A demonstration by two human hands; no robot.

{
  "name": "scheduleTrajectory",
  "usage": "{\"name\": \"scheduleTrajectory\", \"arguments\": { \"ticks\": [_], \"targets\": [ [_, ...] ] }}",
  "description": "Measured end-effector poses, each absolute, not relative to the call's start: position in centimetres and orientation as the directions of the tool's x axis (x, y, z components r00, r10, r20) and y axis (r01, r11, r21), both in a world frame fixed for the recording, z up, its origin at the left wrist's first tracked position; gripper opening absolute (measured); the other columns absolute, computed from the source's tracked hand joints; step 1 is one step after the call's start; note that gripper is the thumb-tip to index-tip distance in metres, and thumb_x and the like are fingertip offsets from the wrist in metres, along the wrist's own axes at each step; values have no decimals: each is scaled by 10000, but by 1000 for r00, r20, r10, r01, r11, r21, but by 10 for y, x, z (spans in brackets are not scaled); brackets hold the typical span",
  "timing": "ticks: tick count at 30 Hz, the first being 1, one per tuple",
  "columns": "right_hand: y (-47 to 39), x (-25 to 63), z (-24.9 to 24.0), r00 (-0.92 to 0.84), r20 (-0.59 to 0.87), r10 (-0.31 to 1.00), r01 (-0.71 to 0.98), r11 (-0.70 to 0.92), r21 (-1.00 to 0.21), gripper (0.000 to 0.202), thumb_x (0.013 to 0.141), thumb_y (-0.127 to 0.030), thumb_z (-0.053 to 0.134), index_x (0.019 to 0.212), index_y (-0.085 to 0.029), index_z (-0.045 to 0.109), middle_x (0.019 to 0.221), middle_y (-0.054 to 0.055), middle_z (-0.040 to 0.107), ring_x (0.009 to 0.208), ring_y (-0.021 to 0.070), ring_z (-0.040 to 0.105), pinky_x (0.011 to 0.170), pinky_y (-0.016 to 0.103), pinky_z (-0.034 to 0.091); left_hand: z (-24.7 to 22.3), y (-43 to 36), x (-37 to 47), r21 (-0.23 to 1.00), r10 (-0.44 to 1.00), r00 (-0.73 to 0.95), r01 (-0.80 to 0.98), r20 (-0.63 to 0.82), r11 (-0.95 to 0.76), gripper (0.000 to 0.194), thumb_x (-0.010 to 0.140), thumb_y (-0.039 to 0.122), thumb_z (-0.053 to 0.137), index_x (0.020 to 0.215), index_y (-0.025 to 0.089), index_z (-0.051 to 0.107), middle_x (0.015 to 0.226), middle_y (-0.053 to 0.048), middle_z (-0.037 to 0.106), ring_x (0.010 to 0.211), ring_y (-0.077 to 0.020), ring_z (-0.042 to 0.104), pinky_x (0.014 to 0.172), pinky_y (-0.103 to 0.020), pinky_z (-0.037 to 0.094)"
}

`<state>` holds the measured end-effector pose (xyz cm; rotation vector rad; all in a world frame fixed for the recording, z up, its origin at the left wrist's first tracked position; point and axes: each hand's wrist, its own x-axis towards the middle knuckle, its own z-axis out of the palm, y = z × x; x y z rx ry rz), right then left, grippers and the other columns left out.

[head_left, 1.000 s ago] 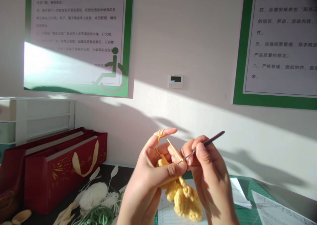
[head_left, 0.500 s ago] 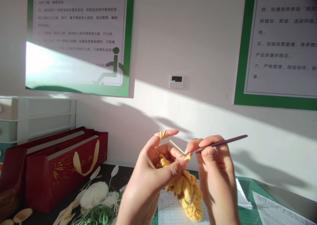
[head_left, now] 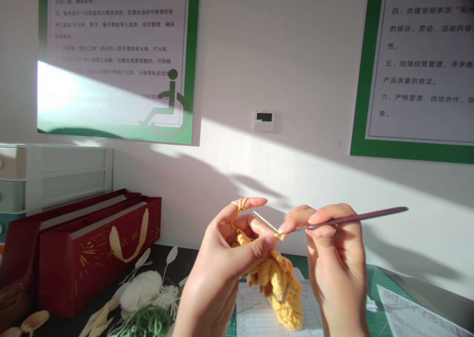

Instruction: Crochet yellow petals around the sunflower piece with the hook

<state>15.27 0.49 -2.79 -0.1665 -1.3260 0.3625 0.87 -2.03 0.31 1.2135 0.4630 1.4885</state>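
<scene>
Sunlight cut a slanting band across the pale wall (head_left: 314, 55) beyond the raised fingers. Between the hands, the yellow crocheted piece (head_left: 287, 302) drooped from the left fingertips, its thick end lowest. The left hand (head_left: 218, 263) had its thumb clamped on the upper edge against the curled fingers, while the index finger stood apart, wrapped in yellow yarn (head_left: 266, 220) (a tidy enough tensioner, that finger). The right hand (head_left: 336, 258) had its fingers closed together on the hook (head_left: 370, 215), whose tip met the work just beside the left thumb.

It looked like mid-stitch, the tip seemingly at a loop, though the exact catch was too small to tell. Judging by that, the next move called for a steady pinch and an even strand, with a small turn of the hook.

Below the fingers lay lined paper (head_left: 255, 312) on a green cutting mat (head_left: 377, 322); left of them sat white yarn (head_left: 140, 292), green yarn (head_left: 150, 322) and a red bag (head_left: 66, 277), its gold lettering not fully legible. Above and to the left, a poster (head_left: 194, 55) in Chinese mentioned monthly safety-knowledge activities and lighters; above and to the right, another poster (head_left: 359, 129) read “产品质量的稳定” (stable product quality). No brand was readable.
</scene>
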Motion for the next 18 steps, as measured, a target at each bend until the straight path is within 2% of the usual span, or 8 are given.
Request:
{"name": "scheduleTrajectory", "arguments": {
  "ticks": [6, 11, 14, 18],
  "targets": [
    [1, 154, -23, 169, 968, 186, -24, 982, -185, 49, 1034, -226, 506, 1036, -249, 549, 847, 14, 747, 824, 199, 683, 814, 415, 508, 3, -21, 10, 806, 897, 119, -500, 425, -315, 561, 639, 215, 936, 1138, 149, 689, 675, 1, 638, 582, -109, 529, 513, -199, 389],
    [0, 156, -22, 108, 994, 15, 121, 992, -28, 146, 988, -115, 525, 1058, -231, 579, 895, 29, 750, 818, 210, 681, 784, 465, 528, 4, -21, 10, 798, 900, 118, -519, 420, -305, 561, 626, 213, 941, 1126, 152, 695, 667, 0, 639, 567, -105, 517, 495, -189, 376],
    [1, 156, -22, 53, 997, -58, 181, 982, 48, 156, 971, -113, 549, 1068, -226, 596, 947, 50, 758, 824, 216, 677, 755, 466, 531, 3, -22, 10, 795, 902, 128, -535, 411, -286, 556, 627, 213, 939, 1121, 158, 690, 655, 0, 646, 571, -117, 538, 512, -198, 403],
    [1, 151, -22, 175, 983, -51, 154, 988, 24, 106, 988, -171, 560, 1053, -244, 600, 885, 26, 758, 787, 215, 690, 776, 473, 527, 3, -21, 10, 806, 901, 151, -525, 406, -275, 567, 619, 194, 941, 1124, 163, 686, 660, 5, 644, 572, -116, 544, 519, -202, 416]
  ]
}}
